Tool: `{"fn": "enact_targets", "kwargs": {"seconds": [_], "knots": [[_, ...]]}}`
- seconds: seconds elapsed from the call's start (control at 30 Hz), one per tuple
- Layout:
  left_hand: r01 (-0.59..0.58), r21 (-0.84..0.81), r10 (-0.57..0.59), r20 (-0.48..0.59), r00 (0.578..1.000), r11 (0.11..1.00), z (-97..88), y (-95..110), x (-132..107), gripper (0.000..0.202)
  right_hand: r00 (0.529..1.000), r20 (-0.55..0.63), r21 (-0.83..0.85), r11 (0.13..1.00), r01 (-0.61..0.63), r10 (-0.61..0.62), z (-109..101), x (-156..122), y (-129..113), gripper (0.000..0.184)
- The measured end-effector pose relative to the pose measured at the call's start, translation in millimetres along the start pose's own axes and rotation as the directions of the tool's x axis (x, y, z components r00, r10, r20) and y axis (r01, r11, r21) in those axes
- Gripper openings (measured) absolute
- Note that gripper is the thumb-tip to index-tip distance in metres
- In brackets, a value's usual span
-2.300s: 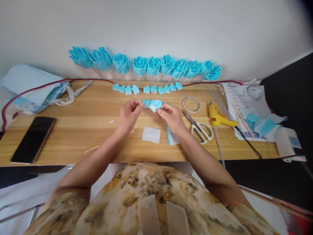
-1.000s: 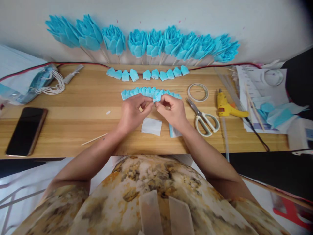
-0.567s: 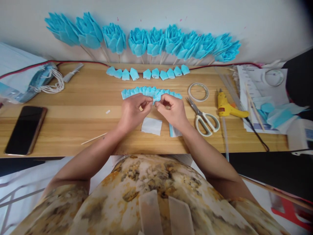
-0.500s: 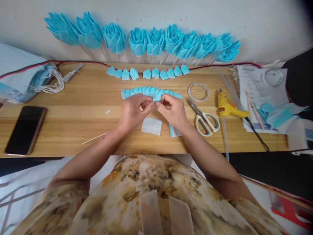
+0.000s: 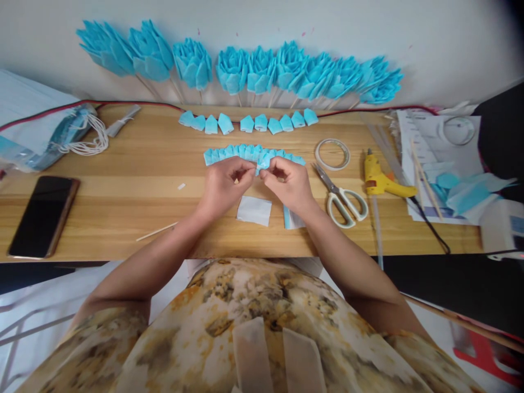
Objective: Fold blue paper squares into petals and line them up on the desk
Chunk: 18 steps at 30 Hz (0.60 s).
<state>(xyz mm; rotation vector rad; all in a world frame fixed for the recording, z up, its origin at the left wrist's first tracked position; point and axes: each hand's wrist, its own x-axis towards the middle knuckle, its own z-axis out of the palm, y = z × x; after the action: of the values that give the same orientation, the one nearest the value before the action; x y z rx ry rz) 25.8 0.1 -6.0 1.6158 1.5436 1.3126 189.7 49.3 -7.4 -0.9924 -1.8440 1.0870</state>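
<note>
Both my hands meet over the middle of the table, pinching a small folded blue fabric petal (image 5: pixel 263 159) between them. My left hand (image 5: pixel 227 180) has thumb and forefinger closed at the petal's left lower edge. On the other side my right hand (image 5: pixel 289 183) grips it the same way. Just beyond my fingers lies a row of folded blue petals (image 5: pixel 229 153), partly hidden by the hands. Nearer to me, a white fabric piece (image 5: pixel 254 211) lies flat, and a blue-and-white strip (image 5: pixel 292 219) sits partly under my right wrist.
Blue fabric flowers (image 5: pixel 232 71) on sticks lean on the wall, above another petal row (image 5: pixel 261 122). Right of my hands are scissors (image 5: pixel 346 204), a tape roll (image 5: pixel 332 154) and a yellow glue gun (image 5: pixel 380 177). A phone (image 5: pixel 43 218) and a thin stick (image 5: pixel 156 231) lie left.
Both hands stay nearly in place, still pinching the blue petal. Only a tiny shift of the whole view shows.
</note>
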Motion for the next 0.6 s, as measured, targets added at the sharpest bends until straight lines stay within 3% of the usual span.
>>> {"fn": "enact_targets", "kwargs": {"seconds": [0.23,0.33,0.43,0.6], "knots": [[0.224,-0.364,-0.247,-0.017,0.969,0.904,-5.5,0,9,0.012,0.991,0.057,0.189,0.974,-0.127,0.119,-4,2,1,0.031],[0.299,-0.465,-0.296,0.082,0.952,0.833,-6.6,-4,12,0.018,0.985,0.092,0.248,0.955,-0.162,0.143,-5,2,3,0.030],[0.344,-0.473,-0.283,0.196,0.939,0.811,-7.4,-5,12,0.022,0.983,0.119,0.266,0.949,-0.168,0.141,-5,2,6,0.028],[0.326,-0.414,-0.272,0.187,0.944,0.850,-7.4,-3,10,0.018,0.970,0.192,0.285,0.937,-0.200,0.149,-6,1,5,0.023]]}}
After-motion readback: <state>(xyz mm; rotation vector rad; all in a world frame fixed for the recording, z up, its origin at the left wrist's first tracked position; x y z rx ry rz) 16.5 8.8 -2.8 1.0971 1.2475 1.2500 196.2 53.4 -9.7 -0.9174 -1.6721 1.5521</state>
